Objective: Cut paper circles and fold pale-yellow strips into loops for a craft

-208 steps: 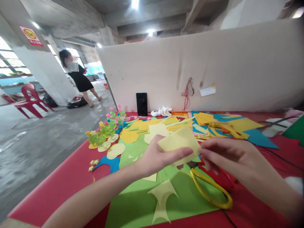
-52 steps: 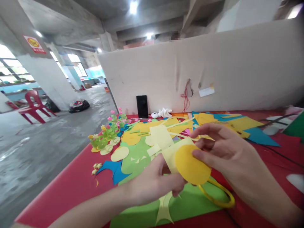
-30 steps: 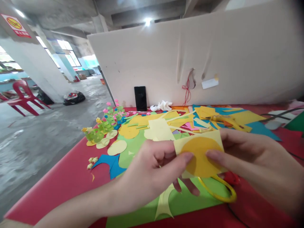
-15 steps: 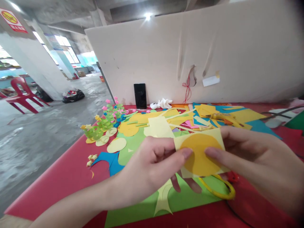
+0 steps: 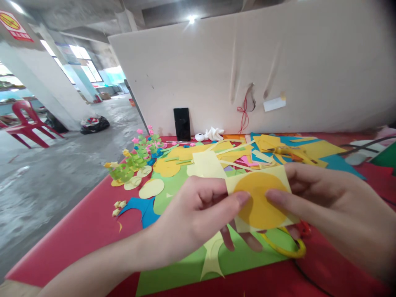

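Note:
Between my two hands is a pale yellow paper square [image 5: 232,182] with a darker yellow paper circle [image 5: 261,206] lying flat on its face. My left hand [image 5: 204,206] pinches the left side, thumb on the circle and fingers behind. My right hand [image 5: 321,202] grips the right side the same way, its thumb also pressing on the circle. Just below the held papers shows a yellow loop-shaped handle [image 5: 300,249], partly hidden by them. Under my hands lie a green paper sheet [image 5: 176,274] and a pale yellow cut-out scrap [image 5: 212,262].
Paper scraps and strips cover the red table [image 5: 80,243]. A yellow glue gun [image 5: 292,153] lies at the back right. Small paper flowers [image 5: 133,163] and pale paper circles [image 5: 151,188] are on the left. A black phone [image 5: 182,124] leans against the white board [image 5: 198,74].
Almost nothing differs. Both hands keep the same hold on the square and circle; the whole view has shifted very slightly.

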